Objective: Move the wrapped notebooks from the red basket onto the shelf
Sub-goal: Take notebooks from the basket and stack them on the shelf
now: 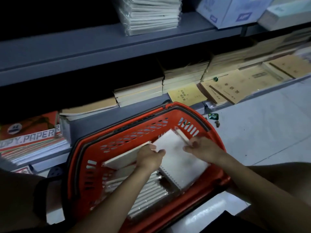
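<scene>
Both hands, left hand (149, 155) and right hand (200, 148), grip wrapped notebooks (178, 158) inside red basket (94, 148); more lie beneath the fingers, unshelved.

Stationery shop aisle, grey metal shelving (101, 47) stocked with stacked kraft-cover exercise books (225, 91), shrink-wrapped notebook packs (151, 14), copy paper reams (30, 140), red plastic shopping basket (127, 132) on tiled floor (269, 128)

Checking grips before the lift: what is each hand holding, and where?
The left hand grips a wrapped notebook at its near end. The right hand pinches the far right edge of the spiral notebook.
</scene>
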`<state>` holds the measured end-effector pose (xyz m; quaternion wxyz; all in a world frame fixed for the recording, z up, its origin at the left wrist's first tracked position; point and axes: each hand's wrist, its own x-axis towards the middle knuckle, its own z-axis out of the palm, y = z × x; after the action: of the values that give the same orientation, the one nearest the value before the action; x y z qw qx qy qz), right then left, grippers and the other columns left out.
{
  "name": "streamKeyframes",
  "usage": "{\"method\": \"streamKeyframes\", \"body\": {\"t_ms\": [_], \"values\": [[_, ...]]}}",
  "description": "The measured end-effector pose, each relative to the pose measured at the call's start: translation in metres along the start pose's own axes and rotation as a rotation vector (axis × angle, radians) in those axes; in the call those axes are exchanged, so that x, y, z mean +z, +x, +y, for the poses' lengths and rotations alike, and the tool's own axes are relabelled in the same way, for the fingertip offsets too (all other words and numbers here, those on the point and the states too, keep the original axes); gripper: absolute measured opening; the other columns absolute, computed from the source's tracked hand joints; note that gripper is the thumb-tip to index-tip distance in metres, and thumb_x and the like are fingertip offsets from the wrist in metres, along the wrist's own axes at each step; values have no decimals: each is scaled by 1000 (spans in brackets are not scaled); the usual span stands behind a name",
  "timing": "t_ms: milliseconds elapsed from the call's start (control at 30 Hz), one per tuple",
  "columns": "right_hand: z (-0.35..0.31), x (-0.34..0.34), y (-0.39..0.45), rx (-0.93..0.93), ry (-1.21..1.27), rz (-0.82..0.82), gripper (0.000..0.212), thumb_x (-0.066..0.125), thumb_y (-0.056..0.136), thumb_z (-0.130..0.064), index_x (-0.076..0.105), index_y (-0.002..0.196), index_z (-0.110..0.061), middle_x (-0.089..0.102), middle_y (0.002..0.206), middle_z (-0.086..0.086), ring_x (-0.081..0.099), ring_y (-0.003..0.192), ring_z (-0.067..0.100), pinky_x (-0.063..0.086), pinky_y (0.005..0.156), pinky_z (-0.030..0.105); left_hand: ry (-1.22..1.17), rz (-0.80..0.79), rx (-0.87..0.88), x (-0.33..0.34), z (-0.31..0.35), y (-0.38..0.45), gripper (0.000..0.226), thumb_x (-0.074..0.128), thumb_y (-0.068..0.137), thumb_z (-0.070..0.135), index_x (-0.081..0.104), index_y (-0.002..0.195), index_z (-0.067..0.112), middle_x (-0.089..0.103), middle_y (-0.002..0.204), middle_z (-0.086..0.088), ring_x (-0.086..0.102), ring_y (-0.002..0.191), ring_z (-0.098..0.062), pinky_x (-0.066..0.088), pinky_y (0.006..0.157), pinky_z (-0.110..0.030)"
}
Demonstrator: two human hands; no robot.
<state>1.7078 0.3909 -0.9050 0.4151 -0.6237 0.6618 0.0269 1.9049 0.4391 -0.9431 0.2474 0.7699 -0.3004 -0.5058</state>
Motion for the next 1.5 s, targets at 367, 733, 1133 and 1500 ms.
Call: {"method": "streamKeyframes", "body": {"t_ms": [367,733,1133,1500], "values": [[6,14,18,131,-20,-48,37,67,89,-35,63,117,-12,66,102,1,64,91,17,45,73,24,425,52,-64,14,-8,0,53,57,84,22,49,133,5,62,132,-15,59,122,-30,47,99,-31],[-40,-38,-50,-19,275,198,16,62,98,-21,74,105,-13,69,109,7,62,106,23,46,95,33,-625,-105,93,-3,30,-60,37,50,90,-15,57,105,18,59,84,-7,55,59,-15,49,61,-24],[-91,-101,-119,-222,1001,367,21,59,97,-21,73,112,-14,79,98,0,74,90,21,54,71,32,-695,-163,515,-77,106,-102,32,66,91,4,65,118,22,78,101,-6,72,99,-20,55,91,-34],[-147,-117,-113,-433,1209,429,18,61,92,-1,67,102,-16,77,98,9,73,78,21,54,67,34,-797,-181,775,-137,159,-111,45,62,91,16,56,134,29,71,123,8,70,109,-20,59,80,-44]]}}
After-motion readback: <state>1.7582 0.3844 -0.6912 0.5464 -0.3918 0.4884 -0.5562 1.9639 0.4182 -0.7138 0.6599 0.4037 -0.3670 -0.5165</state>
